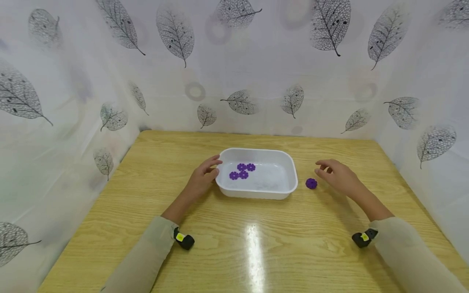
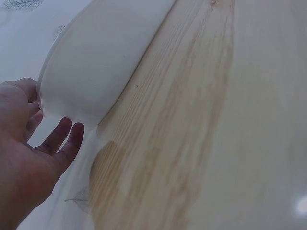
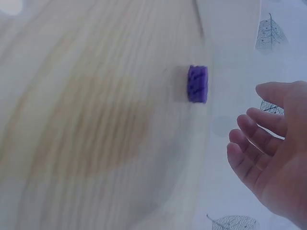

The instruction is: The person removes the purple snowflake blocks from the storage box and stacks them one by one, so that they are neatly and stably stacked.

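Observation:
A white rectangular basin [image 1: 258, 194] stands on the table, and several purple flower-shaped discs [image 1: 243, 175] lie flat inside its left half. At the basin's left end, my left hand [image 1: 200, 177] rests its fingertips against the rim and outer wall. The left wrist view shows these fingers [image 2: 76, 136] fairly straight along the basin's end wall [image 2: 91, 62]. To the right of the basin sits a short stack of purple flower-shaped discs [image 1: 311, 183], seen side-on in the right wrist view [image 3: 197, 84]. My right hand [image 1: 338, 176] hovers just right of it, fingers loosely bent, holding nothing.
Everything stands on a light wood-grain table [image 1: 220, 252]. Behind and at both sides hangs a pale curtain [image 1: 249, 73] printed with dark leaves. Each wrist carries a black strap camera, such as the right one [image 1: 362, 239].

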A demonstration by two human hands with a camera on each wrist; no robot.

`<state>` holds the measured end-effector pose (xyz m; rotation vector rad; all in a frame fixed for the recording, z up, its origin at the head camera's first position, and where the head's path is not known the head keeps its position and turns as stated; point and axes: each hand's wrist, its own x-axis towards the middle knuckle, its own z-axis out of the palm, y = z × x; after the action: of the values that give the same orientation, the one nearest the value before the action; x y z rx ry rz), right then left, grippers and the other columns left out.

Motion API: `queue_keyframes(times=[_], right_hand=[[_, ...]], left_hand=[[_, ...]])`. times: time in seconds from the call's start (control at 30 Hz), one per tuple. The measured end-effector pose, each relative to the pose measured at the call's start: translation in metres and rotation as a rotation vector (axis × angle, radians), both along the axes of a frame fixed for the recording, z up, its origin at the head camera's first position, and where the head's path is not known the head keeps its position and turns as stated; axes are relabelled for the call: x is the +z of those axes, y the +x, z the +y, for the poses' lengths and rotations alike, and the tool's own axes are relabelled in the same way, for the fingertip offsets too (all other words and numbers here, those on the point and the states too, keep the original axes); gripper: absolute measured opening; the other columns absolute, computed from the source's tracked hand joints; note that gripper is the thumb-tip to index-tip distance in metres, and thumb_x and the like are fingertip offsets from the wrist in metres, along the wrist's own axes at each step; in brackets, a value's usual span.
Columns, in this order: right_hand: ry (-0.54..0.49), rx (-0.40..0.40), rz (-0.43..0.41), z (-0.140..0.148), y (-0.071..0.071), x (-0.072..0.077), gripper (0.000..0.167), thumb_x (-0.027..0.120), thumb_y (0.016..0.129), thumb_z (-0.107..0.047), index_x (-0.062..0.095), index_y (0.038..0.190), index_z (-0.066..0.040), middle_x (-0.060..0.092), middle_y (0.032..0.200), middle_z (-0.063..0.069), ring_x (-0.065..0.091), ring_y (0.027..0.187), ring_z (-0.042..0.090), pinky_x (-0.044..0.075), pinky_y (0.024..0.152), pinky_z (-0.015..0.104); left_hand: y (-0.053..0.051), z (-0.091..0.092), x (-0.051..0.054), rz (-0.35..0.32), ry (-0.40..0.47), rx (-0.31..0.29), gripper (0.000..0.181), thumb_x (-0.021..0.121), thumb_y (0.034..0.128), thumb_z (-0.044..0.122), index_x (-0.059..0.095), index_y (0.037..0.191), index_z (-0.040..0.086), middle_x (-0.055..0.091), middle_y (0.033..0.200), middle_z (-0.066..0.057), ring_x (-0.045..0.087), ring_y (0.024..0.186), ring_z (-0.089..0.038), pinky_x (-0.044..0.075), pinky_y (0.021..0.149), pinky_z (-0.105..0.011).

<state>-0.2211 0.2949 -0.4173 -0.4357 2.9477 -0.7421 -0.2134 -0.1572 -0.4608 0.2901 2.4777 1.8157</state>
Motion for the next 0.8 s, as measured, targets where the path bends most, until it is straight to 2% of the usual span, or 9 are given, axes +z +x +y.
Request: queue_keyframes(times=[0.07,0.2,0.27,0.3,0.4,0.8], right_hand=[[-0.028,0.001,0.006,-0.006,-0.003,0.002,0.053,0.051,0.106,-0.037,0.053,0.141,0.003,0.062,0.123,0.022,0.057,0.108,0.035,0.052,0.083,0.050],[-0.090,0.009,0.020,-0.022,-0.008,0.009,0.054,0.050,0.106,-0.039,0.052,0.141,0.000,0.060,0.125,0.020,0.056,0.112,0.036,0.051,0.088,0.054],[-0.122,0.018,0.021,-0.034,-0.011,0.013,0.052,0.052,0.105,-0.037,0.053,0.141,0.000,0.060,0.126,0.019,0.055,0.113,0.036,0.051,0.088,0.054],[-0.131,0.023,0.022,-0.040,-0.012,0.015,0.051,0.052,0.105,-0.036,0.053,0.141,-0.001,0.060,0.126,0.019,0.055,0.113,0.035,0.051,0.088,0.053],[-0.149,0.039,0.020,-0.057,-0.017,0.019,0.050,0.053,0.105,-0.036,0.054,0.141,-0.002,0.060,0.125,0.017,0.055,0.113,0.033,0.052,0.088,0.051],[-0.170,0.164,0.051,-0.116,-0.033,0.015,0.043,0.061,0.102,-0.029,0.059,0.136,-0.005,0.062,0.123,0.013,0.060,0.105,0.027,0.052,0.084,0.044]], left_hand=[[0.003,0.000,0.004,-0.013,0.006,-0.010,0.037,0.051,0.1052,0.015,0.056,0.141,0.006,0.035,0.163,0.000,0.054,0.130,-0.034,0.051,0.105,-0.046],[0.003,-0.001,0.004,-0.013,0.018,-0.020,0.038,0.051,0.1053,0.016,0.056,0.141,0.006,0.034,0.164,0.001,0.053,0.131,-0.034,0.051,0.104,-0.046],[0.003,-0.001,0.003,-0.006,0.017,-0.016,0.036,0.052,0.1048,0.016,0.058,0.139,0.008,0.036,0.162,0.003,0.054,0.130,-0.033,0.053,0.103,-0.044],[0.001,-0.001,-0.002,0.002,0.017,-0.011,0.035,0.053,0.1047,0.017,0.059,0.139,0.010,0.037,0.162,0.005,0.055,0.129,-0.031,0.053,0.102,-0.043],[0.000,-0.001,-0.002,0.011,0.006,-0.007,0.035,0.052,0.1046,0.016,0.059,0.138,0.010,0.039,0.161,0.005,0.056,0.128,-0.030,0.054,0.101,-0.039],[-0.001,-0.001,-0.003,0.004,0.009,0.001,0.033,0.053,0.1044,0.018,0.061,0.136,0.012,0.040,0.160,0.007,0.056,0.128,-0.029,0.053,0.103,-0.041]])
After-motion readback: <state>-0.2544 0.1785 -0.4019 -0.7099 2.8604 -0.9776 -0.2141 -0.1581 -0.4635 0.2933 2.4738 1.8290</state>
